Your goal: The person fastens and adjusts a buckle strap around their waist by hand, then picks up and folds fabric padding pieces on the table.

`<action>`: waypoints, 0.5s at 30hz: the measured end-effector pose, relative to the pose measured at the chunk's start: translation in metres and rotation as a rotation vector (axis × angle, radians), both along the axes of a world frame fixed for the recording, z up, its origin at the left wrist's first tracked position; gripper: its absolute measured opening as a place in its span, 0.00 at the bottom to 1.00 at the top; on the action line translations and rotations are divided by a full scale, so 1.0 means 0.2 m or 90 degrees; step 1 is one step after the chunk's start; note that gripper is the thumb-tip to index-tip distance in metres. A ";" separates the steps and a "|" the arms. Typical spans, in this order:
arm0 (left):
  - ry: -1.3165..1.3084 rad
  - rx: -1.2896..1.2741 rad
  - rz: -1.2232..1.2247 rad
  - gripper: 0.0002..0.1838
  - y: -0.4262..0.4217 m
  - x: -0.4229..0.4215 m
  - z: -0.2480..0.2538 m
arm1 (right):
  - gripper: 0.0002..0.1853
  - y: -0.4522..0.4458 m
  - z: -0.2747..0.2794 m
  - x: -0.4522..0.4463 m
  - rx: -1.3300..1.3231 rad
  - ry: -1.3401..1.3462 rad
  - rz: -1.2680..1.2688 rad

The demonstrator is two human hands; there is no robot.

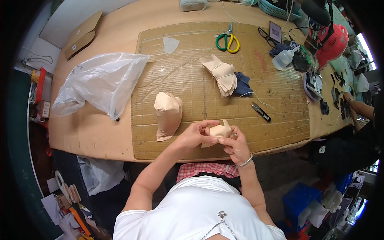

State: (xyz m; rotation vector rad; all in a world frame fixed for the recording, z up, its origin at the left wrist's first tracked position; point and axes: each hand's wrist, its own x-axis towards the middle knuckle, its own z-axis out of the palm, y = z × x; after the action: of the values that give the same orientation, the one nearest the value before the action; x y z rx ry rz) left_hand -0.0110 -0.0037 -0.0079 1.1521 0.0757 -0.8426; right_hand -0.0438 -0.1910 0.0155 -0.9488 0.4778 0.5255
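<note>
My left hand (197, 134) and my right hand (236, 145) pinch a small beige piece (220, 131), shaped like leather or fabric, between them over the near edge of the cardboard. Its surface is curved and one corner points up. To the left of my hands stands a stack of similar beige pieces (168, 113), cupped into one another. Farther off lies a tied bundle of beige pieces (224, 77), with string around it and dark blue cloth (243, 84) beside it. Small black thread snips (261, 112) rest to the right of my hands.
Scissors with green and yellow handles (227, 41) lie at the far side of the cardboard sheet (288, 96). A clear plastic bag (102, 82) spreads on the left. A squeeze bottle (285, 59), phone (275, 31) and red lamp (333, 42) crowd the right. Another person's arm (360, 107) reaches in there.
</note>
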 end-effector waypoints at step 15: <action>0.086 -0.151 -0.038 0.40 0.12 -0.09 -0.04 | 0.16 -0.02 -0.11 -0.05 0.167 0.086 0.091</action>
State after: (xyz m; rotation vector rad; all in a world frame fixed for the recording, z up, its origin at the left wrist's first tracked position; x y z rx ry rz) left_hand -0.0287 0.0212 -0.0163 0.8781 0.0508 -0.9546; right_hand -0.0535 -0.1945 -0.0067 -0.7020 0.4511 0.7658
